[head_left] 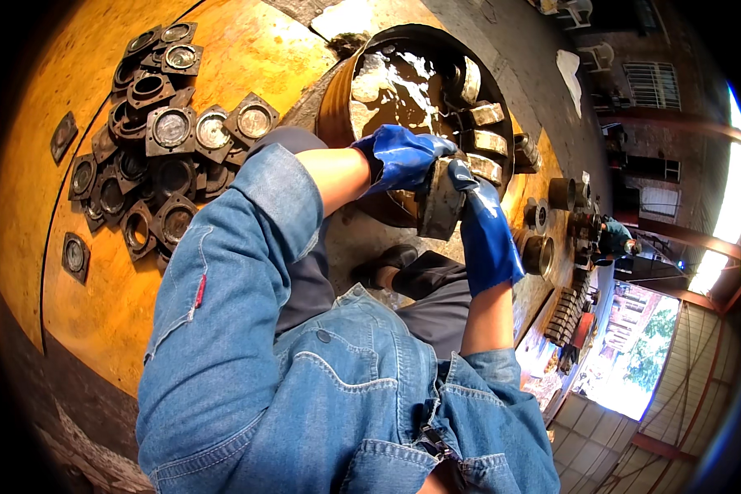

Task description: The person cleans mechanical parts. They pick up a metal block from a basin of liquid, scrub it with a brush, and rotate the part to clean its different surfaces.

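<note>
Both my hands wear blue rubber gloves and are closed on a wet, dark metal flange part (441,204), seen nearly edge-on. My left hand (407,158) grips its upper left edge, while my right hand (474,206) holds it from the right; some fingertips are hidden behind the part. It is tilted over the near rim of a round metal drum (335,103). Inside the drum lies murky brown liquid (403,90) with whitish foam. Several similar wet metal parts (484,142) sit along the drum's right inner side.
At left, a heap of square metal flanges with round openings (171,128) lies on a yellow, stained surface (247,49). Metal rings (538,255) and cylindrical parts stand at right. Farther off, a person (616,239) is near rows of dark parts (564,317). My shoe (397,257) is below the drum.
</note>
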A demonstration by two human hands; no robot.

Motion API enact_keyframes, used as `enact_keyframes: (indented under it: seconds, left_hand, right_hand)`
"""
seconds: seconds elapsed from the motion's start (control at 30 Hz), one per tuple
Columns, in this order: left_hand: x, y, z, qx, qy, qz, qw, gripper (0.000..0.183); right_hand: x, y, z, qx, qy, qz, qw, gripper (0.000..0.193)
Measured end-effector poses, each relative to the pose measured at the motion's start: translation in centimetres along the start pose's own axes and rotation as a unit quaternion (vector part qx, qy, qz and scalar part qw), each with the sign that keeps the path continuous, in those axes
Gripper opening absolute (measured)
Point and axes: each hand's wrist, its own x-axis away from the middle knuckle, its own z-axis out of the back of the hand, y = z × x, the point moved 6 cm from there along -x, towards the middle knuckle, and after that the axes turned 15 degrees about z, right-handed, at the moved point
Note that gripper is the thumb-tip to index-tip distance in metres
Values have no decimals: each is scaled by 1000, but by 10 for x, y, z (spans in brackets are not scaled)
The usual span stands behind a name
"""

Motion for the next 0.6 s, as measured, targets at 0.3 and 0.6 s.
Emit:
enact_keyframes:
  seconds: [0.3,0.6]
  left_hand:
    - [-17,-16,-19,81,-20,0,996,61]
    - [-17,-13,-20,40,16,-3,999,53]
  right_hand:
    - [-2,-18,-11,-34,7,-12,999,48]
    - [0,-25,-12,-26,4,-23,999,48]
